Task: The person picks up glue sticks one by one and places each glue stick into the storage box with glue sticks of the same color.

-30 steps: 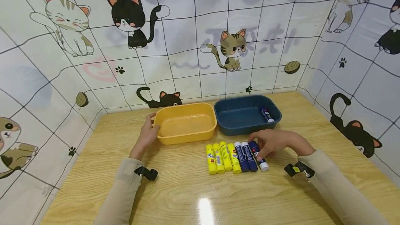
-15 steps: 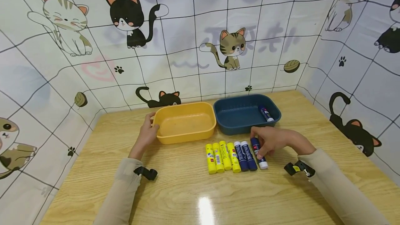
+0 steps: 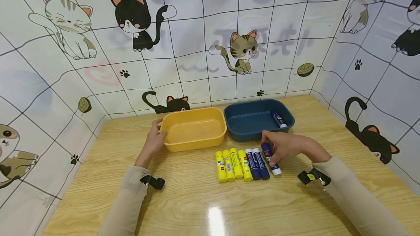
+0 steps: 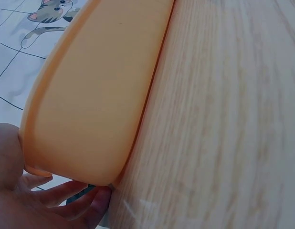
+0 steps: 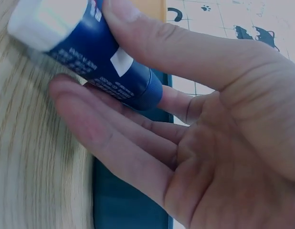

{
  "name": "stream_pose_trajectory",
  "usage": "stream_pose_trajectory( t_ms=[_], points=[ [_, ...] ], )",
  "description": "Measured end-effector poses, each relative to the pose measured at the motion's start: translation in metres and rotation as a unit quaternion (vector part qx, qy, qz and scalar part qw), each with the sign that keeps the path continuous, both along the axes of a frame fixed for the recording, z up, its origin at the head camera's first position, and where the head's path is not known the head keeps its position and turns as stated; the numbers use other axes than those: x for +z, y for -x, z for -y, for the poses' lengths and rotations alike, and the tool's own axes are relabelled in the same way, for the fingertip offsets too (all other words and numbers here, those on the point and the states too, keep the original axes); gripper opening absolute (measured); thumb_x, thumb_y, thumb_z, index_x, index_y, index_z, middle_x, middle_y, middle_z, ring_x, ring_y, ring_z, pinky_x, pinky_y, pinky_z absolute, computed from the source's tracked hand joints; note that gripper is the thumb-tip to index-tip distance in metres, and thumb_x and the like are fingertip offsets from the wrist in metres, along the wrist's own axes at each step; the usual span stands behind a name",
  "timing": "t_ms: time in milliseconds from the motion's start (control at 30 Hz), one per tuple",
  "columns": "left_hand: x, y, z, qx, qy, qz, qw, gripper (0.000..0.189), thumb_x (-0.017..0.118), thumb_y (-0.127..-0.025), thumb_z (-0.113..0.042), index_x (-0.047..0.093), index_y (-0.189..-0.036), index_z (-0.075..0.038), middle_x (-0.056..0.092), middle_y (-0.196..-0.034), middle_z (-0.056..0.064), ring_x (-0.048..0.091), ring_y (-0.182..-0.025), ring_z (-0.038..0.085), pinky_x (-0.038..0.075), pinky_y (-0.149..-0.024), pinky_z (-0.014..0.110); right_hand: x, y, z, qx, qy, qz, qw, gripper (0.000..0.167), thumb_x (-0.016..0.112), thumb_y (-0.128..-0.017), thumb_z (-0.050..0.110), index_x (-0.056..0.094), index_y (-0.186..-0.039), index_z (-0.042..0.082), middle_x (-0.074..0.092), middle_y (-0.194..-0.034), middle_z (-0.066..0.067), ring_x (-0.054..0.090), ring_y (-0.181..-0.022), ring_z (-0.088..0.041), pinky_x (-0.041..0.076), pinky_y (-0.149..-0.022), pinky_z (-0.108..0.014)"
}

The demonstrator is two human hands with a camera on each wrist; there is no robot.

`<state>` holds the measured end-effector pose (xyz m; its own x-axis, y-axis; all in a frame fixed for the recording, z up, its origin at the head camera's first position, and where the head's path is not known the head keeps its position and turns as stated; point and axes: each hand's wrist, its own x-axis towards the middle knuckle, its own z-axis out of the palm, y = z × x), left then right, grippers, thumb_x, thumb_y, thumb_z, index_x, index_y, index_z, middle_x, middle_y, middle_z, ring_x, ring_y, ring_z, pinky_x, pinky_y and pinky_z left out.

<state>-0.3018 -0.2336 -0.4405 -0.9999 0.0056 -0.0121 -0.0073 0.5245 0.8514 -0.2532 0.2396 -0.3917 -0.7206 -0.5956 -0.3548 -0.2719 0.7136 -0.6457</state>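
Nearest on the wood-grain tabletop [image 3: 183,203] lie 4 bright-yellow cylindrical plastic tubes [image 3: 236,165] side by side, then 2 dark-blue plastic tubes with white far ends [image 3: 260,166]; just right of these, apart from them, the right hand [image 3: 286,145] pinches 1 dark-blue plastic tube with a white near end [image 3: 267,151] between thumb and fingers; whether that tube touches the tabletop I cannot tell; its long axis slants from far left to near right, and the rounded dark-blue plastic tray [image 3: 249,137] sits just beyond it, with the right hand much the nearer; the left hand [image 3: 155,139], well away, grips the left end of the rounded yellow plastic tray [image 3: 193,146]; a similar blue tube [image 3: 278,118] lies inside the dark-blue tray, at its right; behind hangs a white cat-printed sheet [image 3: 193,50].
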Motion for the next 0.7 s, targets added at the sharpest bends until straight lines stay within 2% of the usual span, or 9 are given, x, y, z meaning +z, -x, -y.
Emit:
stream_pose_trajectory(
  t_ms=[367,700],
  points=[
    [-0.0001,0.0002,0.0002,-0.001,-0.001,0.0,1.0,0.062,0.037,-0.107,-0.011,0.015,-0.164,-0.009,0.04,-0.153,0.032,0.053,-0.131,0.044,0.047,-0.107,0.053,0.0008,0.0016,-0.0037,0.022,0.035,0.002,0.9991,0.065,0.083,-0.085,0.01,0.038,-0.131,0.008,0.064,-0.11,-0.012,0.065,-0.083,-0.021,0.057,-0.073,-0.034],
    [-0.0025,0.0015,0.0002,0.0,-0.003,-0.005,1.0,0.062,0.039,-0.105,-0.011,0.017,-0.164,-0.009,0.042,-0.152,0.031,0.055,-0.128,0.043,0.049,-0.103,0.05,0.0074,-0.0032,-0.0047,0.027,0.066,-0.03,0.997,0.066,0.08,-0.086,0.009,0.04,-0.138,0.008,0.061,-0.106,-0.014,0.064,-0.086,-0.024,0.055,-0.071,-0.032]
  ],
)
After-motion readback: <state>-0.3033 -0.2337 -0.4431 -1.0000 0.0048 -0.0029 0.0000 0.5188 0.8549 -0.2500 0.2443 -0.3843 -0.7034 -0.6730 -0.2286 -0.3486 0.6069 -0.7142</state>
